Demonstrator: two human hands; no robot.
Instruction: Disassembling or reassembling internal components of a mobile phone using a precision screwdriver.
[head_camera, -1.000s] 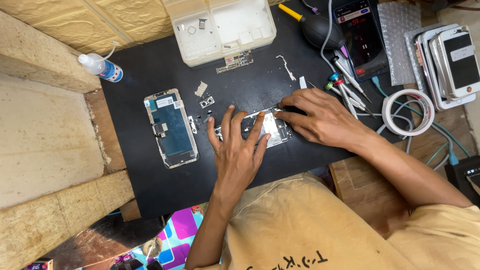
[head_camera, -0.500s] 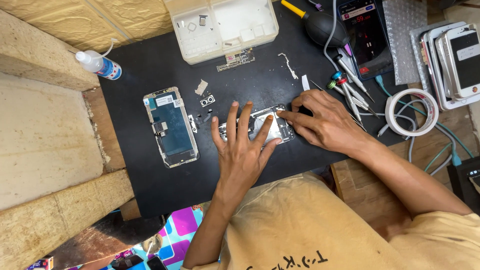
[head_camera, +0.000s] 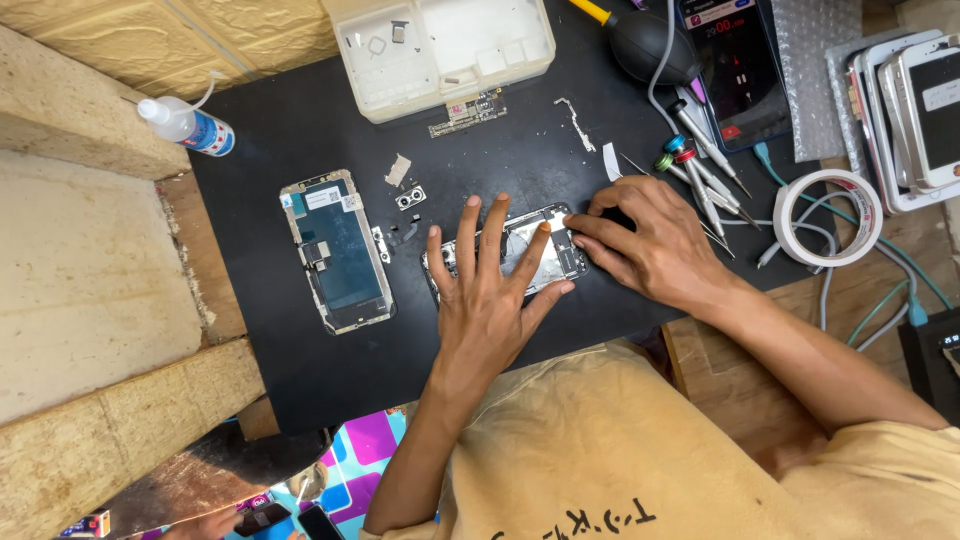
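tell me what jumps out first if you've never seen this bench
Two bare hands meet mid-mat over an opened phone body: the left hand lies flat across it, the right hand pinches at its right end. To the left lies a detached phone screen, face down. A white parts tray sits at the top edge of the black mat.

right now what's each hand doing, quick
Left hand: open, flat on the opened phone body.
Right hand: fingertips on the phone's right end; grip cannot be told.

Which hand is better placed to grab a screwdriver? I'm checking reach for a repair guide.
Probably the right hand: it lies beside the screwdrivers, while the left hand lies flat across the opened phone, farther away.
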